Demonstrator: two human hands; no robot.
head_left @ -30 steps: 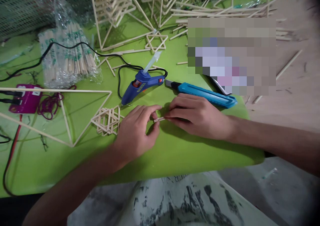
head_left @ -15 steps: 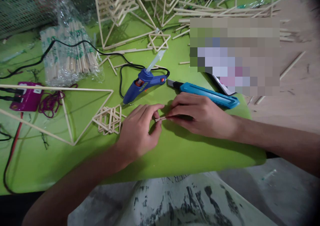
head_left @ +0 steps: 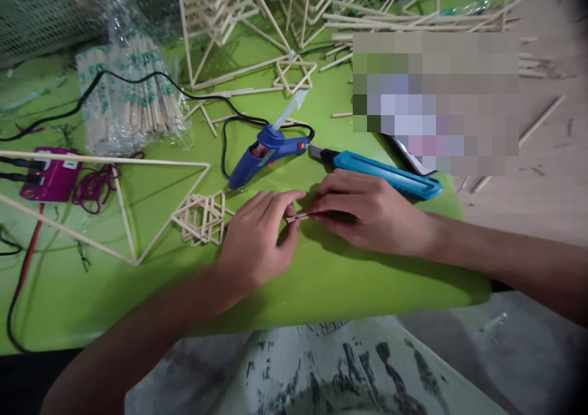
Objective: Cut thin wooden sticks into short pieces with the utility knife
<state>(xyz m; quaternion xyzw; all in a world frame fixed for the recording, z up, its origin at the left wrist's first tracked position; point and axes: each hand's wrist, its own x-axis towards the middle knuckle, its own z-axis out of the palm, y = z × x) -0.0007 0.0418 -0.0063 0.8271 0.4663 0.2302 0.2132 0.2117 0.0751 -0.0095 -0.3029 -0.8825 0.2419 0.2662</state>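
Note:
Between my fingertips, just above the green table (head_left: 349,286), are short wooden sticks (head_left: 301,216) lying side by side. My left hand (head_left: 260,240) pinches their left end between thumb and fingers. My right hand (head_left: 367,213) grips the right end, its fingers covering most of it. Left of my left hand sits a small star-shaped lattice of glued sticks (head_left: 201,219). A blue glue gun (head_left: 257,158) with a clear glue stick lies beyond my hands. Behind my right hand rests a blue box cutter (head_left: 386,173), its blade out.
A bag of wrapped chopsticks (head_left: 133,97) lies at the back left. Larger stick frames (head_left: 218,8) stand at the back. A purple power adapter (head_left: 50,175) with cords is at left, near a long stick triangle (head_left: 172,226). A phone (head_left: 408,158) lies at right, partly blurred out.
Both hands keep the same hold on the short sticks. The whole view has shifted slightly, with the things on the table appearing a little further right.

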